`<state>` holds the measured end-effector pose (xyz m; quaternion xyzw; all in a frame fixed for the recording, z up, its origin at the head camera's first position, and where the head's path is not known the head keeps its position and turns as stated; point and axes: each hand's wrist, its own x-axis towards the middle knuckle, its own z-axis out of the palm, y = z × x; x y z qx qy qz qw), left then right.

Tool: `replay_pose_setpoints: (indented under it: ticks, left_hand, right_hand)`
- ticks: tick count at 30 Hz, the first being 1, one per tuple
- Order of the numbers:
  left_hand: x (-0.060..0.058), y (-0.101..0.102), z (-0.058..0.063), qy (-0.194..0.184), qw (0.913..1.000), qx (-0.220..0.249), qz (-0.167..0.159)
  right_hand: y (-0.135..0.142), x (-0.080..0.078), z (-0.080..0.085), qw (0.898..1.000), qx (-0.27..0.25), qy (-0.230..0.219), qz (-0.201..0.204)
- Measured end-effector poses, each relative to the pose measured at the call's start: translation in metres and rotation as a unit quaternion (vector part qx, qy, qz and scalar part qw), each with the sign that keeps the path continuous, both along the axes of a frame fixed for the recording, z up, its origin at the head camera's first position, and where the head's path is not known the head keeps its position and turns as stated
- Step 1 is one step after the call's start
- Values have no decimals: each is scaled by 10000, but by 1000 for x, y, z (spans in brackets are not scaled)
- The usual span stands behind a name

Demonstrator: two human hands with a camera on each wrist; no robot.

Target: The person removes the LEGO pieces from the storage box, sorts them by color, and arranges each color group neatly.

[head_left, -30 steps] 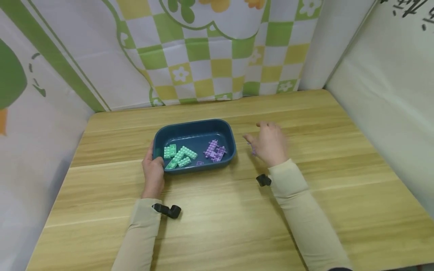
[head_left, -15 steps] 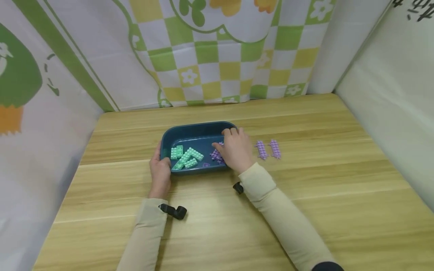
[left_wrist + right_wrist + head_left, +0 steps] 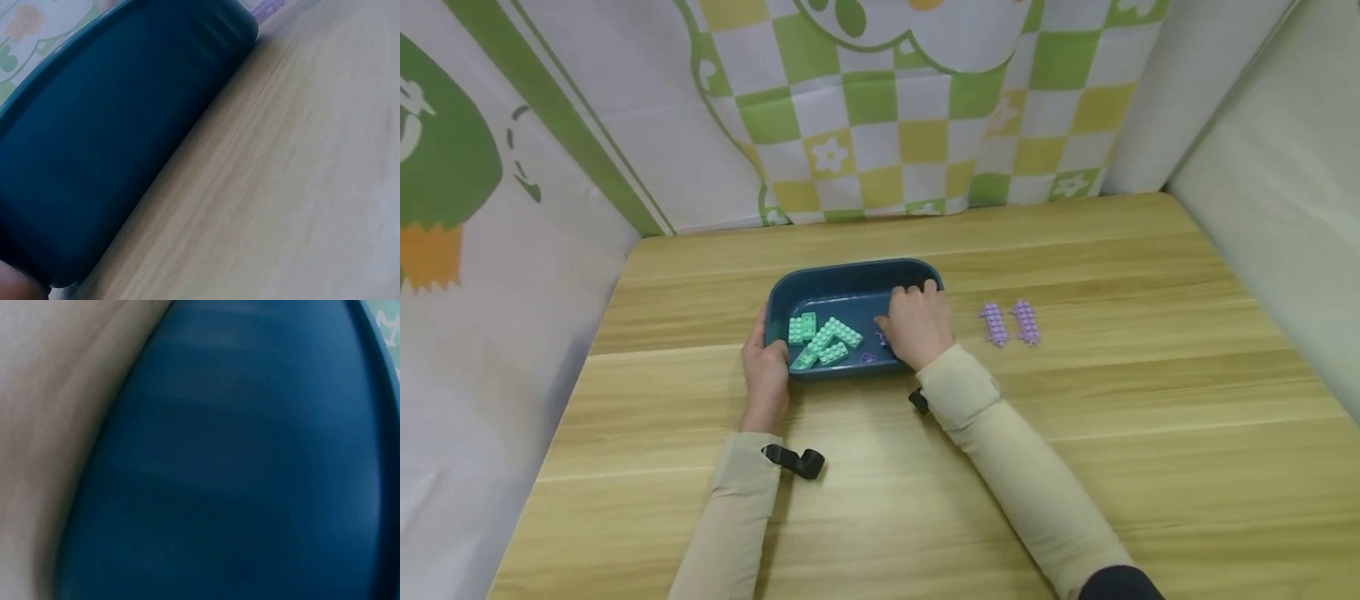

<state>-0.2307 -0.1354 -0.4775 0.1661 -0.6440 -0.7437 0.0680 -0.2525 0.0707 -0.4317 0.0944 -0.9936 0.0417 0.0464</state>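
Note:
My left hand [image 3: 766,375] grips the left end of a dark blue tray [image 3: 848,267], thumb over its rim. Several mint-green building bricks [image 3: 833,340] lie in the tray's left half. At the right end my right hand [image 3: 919,323] reaches inside, over purple building bricks [image 3: 882,337] that it mostly covers. Its fingertips are hidden, so I cannot tell whether they pinch a brick. A small purple piece [image 3: 868,357] lies near the front wall. In the right wrist view the tray's blue wall [image 3: 237,450] fills most of the picture, beside the hand's skin.
Two purple bricks with side knobs, a left one [image 3: 995,324] and a right one [image 3: 1026,323], lie side by side on the wooden table [image 3: 880,500], right of the tray. A green-and-yellow checked cloth [image 3: 880,150] hangs behind the table's far edge.
My right hand has moved left from the table into the tray's right end, leaving two purple bricks side by side on the table. My left hand still holds the tray. The head view has shifted slightly.

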Motion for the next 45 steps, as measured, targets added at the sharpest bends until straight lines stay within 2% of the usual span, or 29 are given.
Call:
replay_pose_setpoints:
  ticks: [7, 15, 21, 28, 38, 45]
  left_hand:
    - [-4, 7, 3, 140, 9998, 57, -103]
    - [-5, 12, 6, 119, 9998, 142, -113]
    - [-5, 15, 6, 55, 9997, 127, -187]
    - [-5, 17, 6, -59, 9996, 64, -256]
    - [-3, 15, 4, -87, 9997, -12, -208]
    - [4, 5, 3, -68, 10000, -29, -63]
  right_hand:
    - [5, -2, 1, 9990, -81, -448, -1]
    - [10, -6, 1, 9978, -487, -444, 85]
    - [14, -5, -1, 9969, -559, -551, 5]
    - [17, -5, -2, 9951, -687, -701, 131]
    - [16, -6, -4, 9945, -884, -544, 147]
    - [4, -7, -4, 9929, -1085, -479, 99]
